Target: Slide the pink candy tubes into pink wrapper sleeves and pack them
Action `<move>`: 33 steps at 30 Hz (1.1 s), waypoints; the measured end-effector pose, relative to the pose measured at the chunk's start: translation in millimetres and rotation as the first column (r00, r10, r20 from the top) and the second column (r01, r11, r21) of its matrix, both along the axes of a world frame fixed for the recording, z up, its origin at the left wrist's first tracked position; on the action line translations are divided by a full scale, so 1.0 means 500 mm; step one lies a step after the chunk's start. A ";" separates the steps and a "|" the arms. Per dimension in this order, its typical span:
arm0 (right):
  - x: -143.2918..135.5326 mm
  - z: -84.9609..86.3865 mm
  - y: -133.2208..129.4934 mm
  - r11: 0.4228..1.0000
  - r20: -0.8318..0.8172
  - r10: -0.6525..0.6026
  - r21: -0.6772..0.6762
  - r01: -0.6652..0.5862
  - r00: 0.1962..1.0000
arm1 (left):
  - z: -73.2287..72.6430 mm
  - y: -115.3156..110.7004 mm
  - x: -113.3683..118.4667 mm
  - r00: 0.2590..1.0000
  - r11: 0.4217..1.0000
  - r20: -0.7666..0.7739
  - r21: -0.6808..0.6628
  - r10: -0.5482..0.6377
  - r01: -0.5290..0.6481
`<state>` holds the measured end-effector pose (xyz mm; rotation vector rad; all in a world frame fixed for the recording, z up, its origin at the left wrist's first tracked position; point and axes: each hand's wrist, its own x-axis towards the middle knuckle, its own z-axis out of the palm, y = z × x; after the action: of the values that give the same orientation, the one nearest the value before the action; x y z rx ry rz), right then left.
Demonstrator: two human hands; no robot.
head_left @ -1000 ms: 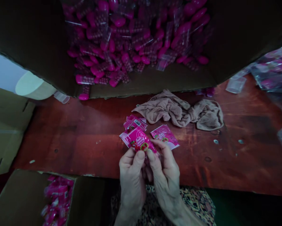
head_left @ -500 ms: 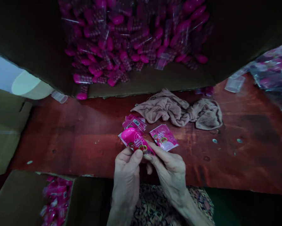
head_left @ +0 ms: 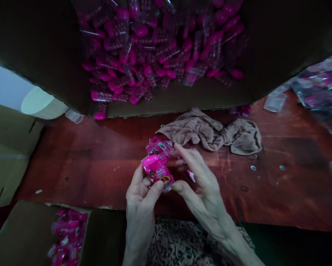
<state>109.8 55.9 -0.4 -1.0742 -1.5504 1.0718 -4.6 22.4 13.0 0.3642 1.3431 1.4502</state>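
A pink wrapped item [head_left: 158, 170] with a glossy rounded end is held in my left hand [head_left: 142, 201], the thumb pressing on its lower part. Just right of it my right hand [head_left: 200, 188] is spread, its thumb near the item's lower edge and its fingers raised; nothing shows in its grasp. Behind the held item lies a small pile of pink printed packets [head_left: 162, 146]. Another packet [head_left: 192, 175] is mostly hidden beneath my right hand.
A large carton [head_left: 155, 107] of pink-capped clear tubes stands behind. A crumpled cloth [head_left: 199, 129] lies before it. Clear plastic cups [head_left: 275, 102] and bagged packets [head_left: 321, 85] are at the right. A lower-left box [head_left: 24, 229] holds wrapped pink items [head_left: 68, 236].
My right hand has come off the wrapped item and opened, moving over the packet on the right. My left hand has shifted slightly left, still holding the item.
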 end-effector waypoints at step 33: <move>0.006 -0.027 -0.050 0.882 -0.015 -0.206 -0.436 0.179 0.979 | -0.038 0.002 -0.031 0.982 0.991 0.130 -0.033 0.136 -0.133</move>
<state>112.6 30.9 -14.0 -1.4489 -1.1492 1.3314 -20.3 23.2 -5.8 0.1609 1.2976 1.5401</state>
